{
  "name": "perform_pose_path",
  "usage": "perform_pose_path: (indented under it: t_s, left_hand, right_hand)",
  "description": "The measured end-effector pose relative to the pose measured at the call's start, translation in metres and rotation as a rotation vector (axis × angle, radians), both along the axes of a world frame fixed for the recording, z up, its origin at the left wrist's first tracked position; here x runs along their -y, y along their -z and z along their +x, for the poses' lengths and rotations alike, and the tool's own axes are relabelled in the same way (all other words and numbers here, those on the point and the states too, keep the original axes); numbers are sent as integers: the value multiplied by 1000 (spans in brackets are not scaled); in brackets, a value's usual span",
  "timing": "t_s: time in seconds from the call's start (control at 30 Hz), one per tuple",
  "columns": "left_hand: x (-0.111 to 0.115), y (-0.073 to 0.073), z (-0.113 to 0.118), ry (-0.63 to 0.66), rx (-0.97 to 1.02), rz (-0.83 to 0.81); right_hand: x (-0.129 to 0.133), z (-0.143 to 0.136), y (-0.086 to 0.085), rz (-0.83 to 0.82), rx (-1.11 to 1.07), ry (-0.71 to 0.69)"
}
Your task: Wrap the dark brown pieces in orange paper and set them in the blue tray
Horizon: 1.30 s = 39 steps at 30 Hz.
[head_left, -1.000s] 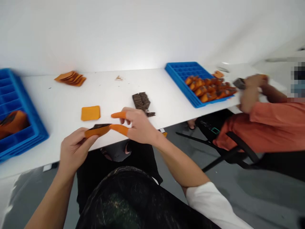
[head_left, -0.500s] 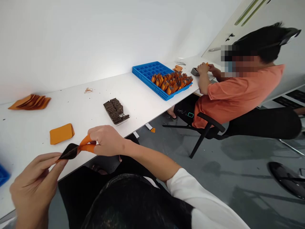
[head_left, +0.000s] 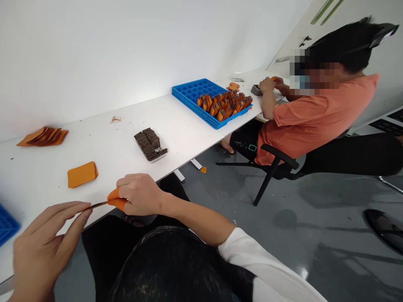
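Over the table's front edge, my left hand (head_left: 47,243) pinches one end of a thin flat dark-and-orange piece (head_left: 99,205) between thumb and fingers. My right hand (head_left: 140,195), with orange finger cots on its thumb and forefinger, pinches the other end. The piece is seen nearly edge-on, so its faces are hidden. Just beyond it lies a neat stack of orange rectangular pieces (head_left: 82,174). A clear tray (head_left: 163,155) filled with thin dark brown strips (head_left: 147,140) sits beyond my right hand.
A fanned pile of orange pieces (head_left: 44,137) and rubber bands (head_left: 116,119) lie toward the wall. Right of them, a blue divided crate (head_left: 189,94) holds many orange packets (head_left: 223,105). A co-worker (head_left: 327,109) sits at the right. Another blue crate (head_left: 6,226) shows at far left.
The piece between my hands has flattened and turned edge-on; its dark face showed before. My right hand appears slightly lower. Both hands keep their pinch.
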<state>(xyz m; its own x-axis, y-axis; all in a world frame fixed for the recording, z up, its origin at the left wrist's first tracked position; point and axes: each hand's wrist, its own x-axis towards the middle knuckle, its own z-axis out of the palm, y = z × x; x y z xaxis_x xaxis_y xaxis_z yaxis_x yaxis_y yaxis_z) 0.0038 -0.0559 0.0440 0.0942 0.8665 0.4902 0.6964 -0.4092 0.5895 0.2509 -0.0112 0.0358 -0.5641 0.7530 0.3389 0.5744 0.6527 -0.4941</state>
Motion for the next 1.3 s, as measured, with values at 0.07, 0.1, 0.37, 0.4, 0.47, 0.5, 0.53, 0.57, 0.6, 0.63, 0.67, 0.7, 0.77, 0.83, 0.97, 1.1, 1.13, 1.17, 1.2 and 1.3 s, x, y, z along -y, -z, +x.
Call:
perform_pose_path:
  t_s: [0.07,0.1,0.37,0.4,0.47,0.5,0.53,0.57,0.6,0.63,0.67,0.7,0.77,0.83,0.97,1.1,1.13,1.17,1.2,1.3]
  left_hand:
    - [3,-1,0,4,-130,27]
    - [5,-2,-1,15,-170,42]
    - [21,-2,-10,86,-183,19]
    - [23,0,-11,82,-176,21]
    - [24,2,-11,73,-168,19]
    - [25,3,-10,69,-166,19]
    - [25,3,-10,66,-166,17]
    - [25,3,-9,67,-170,10]
    - [25,3,-9,64,-171,7]
    - [24,3,-9,60,-171,5]
    - [24,3,-9,60,-171,9]
    - [24,2,-9,62,-174,13]
    - [24,2,-10,68,-187,19]
    - [25,2,-11,84,-205,7]
    - [27,7,-13,86,-216,-3]
    - [32,8,-28,-11,-200,36]
    - [34,5,-36,-59,-190,46]
    - [35,0,-46,-119,-177,64]
    - [37,-7,-57,-188,-166,87]
    - [36,-40,-100,-455,-173,175]
  right_hand:
    - [4,-2,6,5,-28,-4]
    - [6,-2,9,8,-40,-7]
    - [18,-11,22,24,-41,-56]
    - [18,-12,23,27,-39,-66]
    - [20,-13,26,28,-47,-68]
    - [20,-14,28,28,-54,-64]
    - [21,-15,29,29,-58,-56]
    - [21,-15,31,29,-60,-48]
    - [21,-16,32,28,-61,-43]
    - [21,-16,33,26,-61,-41]
    - [21,-16,33,23,-61,-40]
    - [22,-15,34,19,-62,-41]
    - [22,-15,34,8,-79,-45]
    - [23,-15,33,-2,-106,-49]
    - [25,-16,35,-46,-145,-29]
    - [23,-12,43,-120,-228,-2]
    - [22,-11,46,-132,-261,8]
    - [21,-8,49,-140,-293,23]
    - [19,-6,53,-139,-324,41]
    - [7,-2,69,-86,-381,85]
